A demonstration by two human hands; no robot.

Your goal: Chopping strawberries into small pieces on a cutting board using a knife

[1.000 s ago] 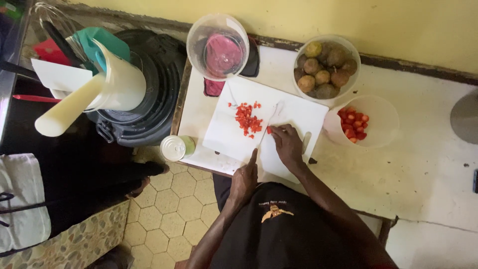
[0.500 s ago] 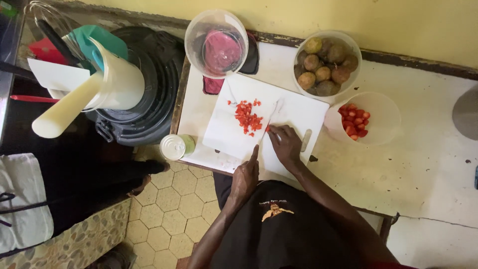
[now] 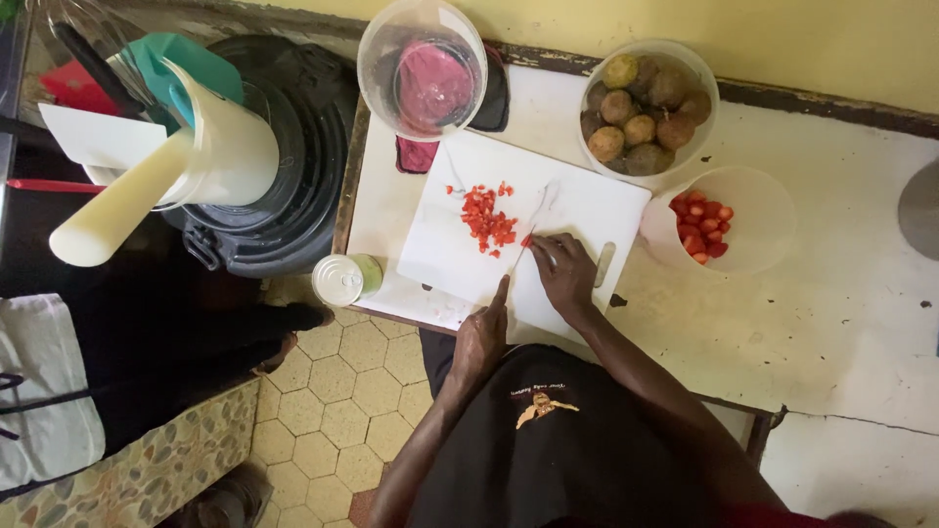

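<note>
Knife (image 3: 518, 256) stays gripped by left-hand fingers (image 3: 486, 328); right hand (image 3: 564, 274) still presses the tomato piece (image 3: 528, 240).

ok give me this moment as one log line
left hand: grips knife | right hand: on red piece, white cutting board | chopped red pile mid-board | tub of red chunks beside

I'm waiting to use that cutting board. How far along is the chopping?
Partly done. A pile of diced red pieces already lies on the white cutting board. In hand: the left hand holds a knife, its blade at a piece under the right hand. Left: more red pieces wait in the tub beside the board.
</note>
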